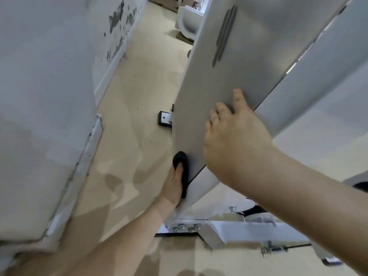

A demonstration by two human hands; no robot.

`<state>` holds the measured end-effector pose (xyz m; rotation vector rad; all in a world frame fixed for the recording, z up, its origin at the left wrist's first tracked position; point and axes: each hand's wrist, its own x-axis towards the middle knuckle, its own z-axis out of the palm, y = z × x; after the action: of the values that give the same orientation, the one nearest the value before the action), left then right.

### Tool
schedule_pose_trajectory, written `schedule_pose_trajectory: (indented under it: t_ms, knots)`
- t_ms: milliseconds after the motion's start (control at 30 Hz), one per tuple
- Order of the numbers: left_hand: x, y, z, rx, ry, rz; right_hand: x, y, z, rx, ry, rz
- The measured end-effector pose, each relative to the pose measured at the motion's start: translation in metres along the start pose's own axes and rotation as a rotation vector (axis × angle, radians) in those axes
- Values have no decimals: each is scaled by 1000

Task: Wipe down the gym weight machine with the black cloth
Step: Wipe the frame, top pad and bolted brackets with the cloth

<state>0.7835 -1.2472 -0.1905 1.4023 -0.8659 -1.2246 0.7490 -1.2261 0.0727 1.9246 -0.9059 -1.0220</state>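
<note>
The gym weight machine shows as a tall pale grey panel point(229, 62) with dark stripes near its top, filling the upper right of the head view. My left hand point(172, 185) presses the black cloth point(181, 162) against the panel's lower left edge; the cloth is bunched under my fingers. Higher up, my right hand point(235, 134) lies flat on the panel with its fingers spread, holding nothing.
A grey wall point(45, 96) with peeling paint and a white baseboard runs along the left. Beige floor point(129, 116) forms a narrow passage between wall and machine. A black foot plate point(164, 118) and a bolted white base frame point(239, 228) sit low. White equipment point(187, 18) stands far back.
</note>
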Motion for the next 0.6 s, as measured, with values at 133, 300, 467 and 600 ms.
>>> schedule_pose_trajectory:
  t_ms: [133, 300, 467, 600]
  knots:
    - [6, -30, 4, -117, 13, -269, 18, -34, 12, 16, -50, -69]
    - [-47, 41, 12, 11, -29, -4, 11, -38, 22, 316, 326, -62]
    - [-97, 48, -1, 14, -166, 264, -12, -37, 32, 235, 340, -355]
    - [-91, 12, -16, 66, -224, 321, -3, -66, 39, 130, 262, -312]
